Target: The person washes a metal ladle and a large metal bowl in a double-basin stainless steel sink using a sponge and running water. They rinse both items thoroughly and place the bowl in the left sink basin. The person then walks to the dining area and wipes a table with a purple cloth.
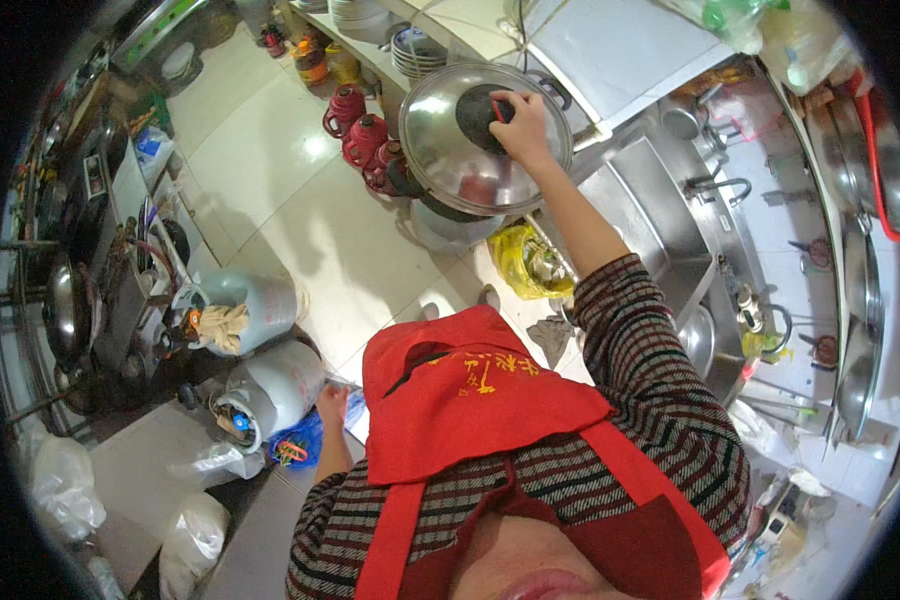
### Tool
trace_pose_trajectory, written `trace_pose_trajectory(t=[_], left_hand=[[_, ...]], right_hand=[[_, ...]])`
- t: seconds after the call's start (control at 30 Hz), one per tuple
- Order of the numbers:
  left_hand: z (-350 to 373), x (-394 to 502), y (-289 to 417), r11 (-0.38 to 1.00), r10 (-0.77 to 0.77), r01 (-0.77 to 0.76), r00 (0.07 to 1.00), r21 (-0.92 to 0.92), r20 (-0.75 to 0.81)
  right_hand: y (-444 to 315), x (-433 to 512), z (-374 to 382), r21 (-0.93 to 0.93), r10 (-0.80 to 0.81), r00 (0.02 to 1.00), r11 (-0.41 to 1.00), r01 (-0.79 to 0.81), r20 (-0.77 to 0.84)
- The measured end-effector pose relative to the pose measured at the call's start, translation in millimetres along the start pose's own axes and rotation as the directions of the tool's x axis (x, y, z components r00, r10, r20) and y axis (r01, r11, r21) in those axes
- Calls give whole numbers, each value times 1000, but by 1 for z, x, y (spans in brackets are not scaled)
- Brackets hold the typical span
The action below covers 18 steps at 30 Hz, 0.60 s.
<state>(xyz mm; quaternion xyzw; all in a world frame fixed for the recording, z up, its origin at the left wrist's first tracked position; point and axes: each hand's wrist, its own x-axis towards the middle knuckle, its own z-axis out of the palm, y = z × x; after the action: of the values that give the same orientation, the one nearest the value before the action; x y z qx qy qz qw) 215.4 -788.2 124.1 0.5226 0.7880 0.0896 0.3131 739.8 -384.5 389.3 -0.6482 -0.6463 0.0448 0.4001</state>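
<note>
My right hand (523, 127) is stretched forward, its fingers around the knob of a large round domed metal lid (431, 139). The lid has a dark disc (474, 120) at its centre. Dark loop handles (556, 88) stick out from under its rim on two sides, and most of the vessel beneath is hidden. Lower down, a pale rounded container (450, 231) shows below the rim. My left hand (333, 405) hangs low at my side with loosely bent fingers and nothing visible in it. It is nearest to a grey gas cylinder (289, 379).
Several red thermos flasks (364, 139) stand on the tiled floor (292, 217) left of the lid. A yellow bag-lined bin (521, 262) sits by the steel sink (637, 202). Another gas cylinder (259, 307), with a cloth on top, stands left. Stacked bowls (418, 52) fill a shelf ahead.
</note>
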Motion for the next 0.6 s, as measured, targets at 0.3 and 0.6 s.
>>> trace_pose_trajectory(t=[0.3, 0.6], left_hand=[[-1, 72, 58, 980, 100, -65, 978, -186, 185], [37, 130, 92, 949, 310, -271, 887, -158, 342]], right_hand=[[-16, -19, -29, -111, 97, 994, 990, -91, 47], [22, -219, -144, 216, 487, 868, 861, -460, -97]])
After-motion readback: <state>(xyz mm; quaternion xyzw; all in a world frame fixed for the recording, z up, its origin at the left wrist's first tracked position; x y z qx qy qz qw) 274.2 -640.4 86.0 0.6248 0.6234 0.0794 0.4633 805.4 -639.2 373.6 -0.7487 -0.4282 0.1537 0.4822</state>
